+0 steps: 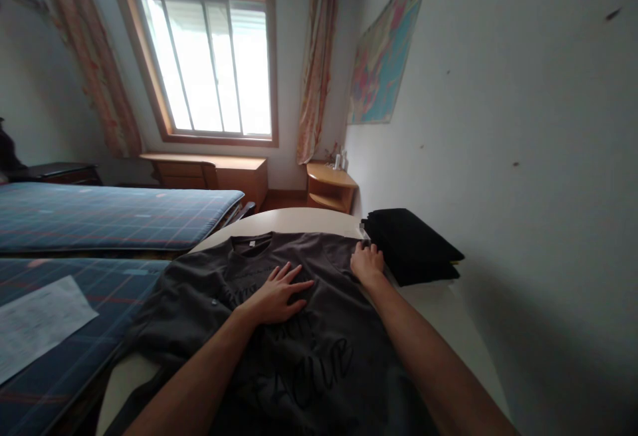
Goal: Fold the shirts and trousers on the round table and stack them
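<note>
A dark grey T-shirt point(319, 303) with black lettering lies spread over a cream round-edged table point(309, 215), its collar at the far side. Flat on the chest of the shirt rests my left hand point(280, 295), fingers spread. My right hand point(367, 261) is at the sleeve on the right, its fingers curled over the fabric there. Just right of that hand sits a stack of folded black cloth point(411, 243). A small pale tag-like piece point(365, 231) shows beside the stack.
Mattresses with blue plaid covers point(114, 217) stand left of the table, one bearing a paper sheet point(44, 326). A white wall point(523, 210) runs close along the right. Beyond are a wooden desk point(239, 163) and a corner shelf point(331, 175).
</note>
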### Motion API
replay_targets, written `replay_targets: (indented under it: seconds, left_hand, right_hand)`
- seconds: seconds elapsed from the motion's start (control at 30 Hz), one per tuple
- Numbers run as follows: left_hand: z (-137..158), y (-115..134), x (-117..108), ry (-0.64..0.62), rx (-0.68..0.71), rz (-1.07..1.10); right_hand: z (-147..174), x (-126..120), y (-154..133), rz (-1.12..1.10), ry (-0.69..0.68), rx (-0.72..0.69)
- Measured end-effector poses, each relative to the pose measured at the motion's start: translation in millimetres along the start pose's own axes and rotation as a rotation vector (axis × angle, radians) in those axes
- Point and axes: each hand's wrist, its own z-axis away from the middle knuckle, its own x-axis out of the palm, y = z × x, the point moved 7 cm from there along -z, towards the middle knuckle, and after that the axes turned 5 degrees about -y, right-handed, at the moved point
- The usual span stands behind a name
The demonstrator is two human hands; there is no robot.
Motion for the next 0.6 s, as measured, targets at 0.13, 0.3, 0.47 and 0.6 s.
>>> replay_targets:
  seconds: [0.13, 0.3, 0.47, 0.6]
  left_hand:
    - [2, 10, -1, -0.006, 0.038, 0.009]
    - [2, 11, -1, -0.006, 0.025, 0.001]
    - [0, 10, -2, 0.008, -0.005, 0.005]
    - [-1, 9, -5, 0.051, -0.046, 0.005]
  right_hand:
    - [1, 3, 0, -0.026, 0.002, -0.040]
    - [-2, -1, -2, -0.050, 0.008, -0.074]
    - [-12, -24, 1, -0.073, 0.056, -0.037]
    - [-20, -59, 4, -0.073, 0.187, -0.058]
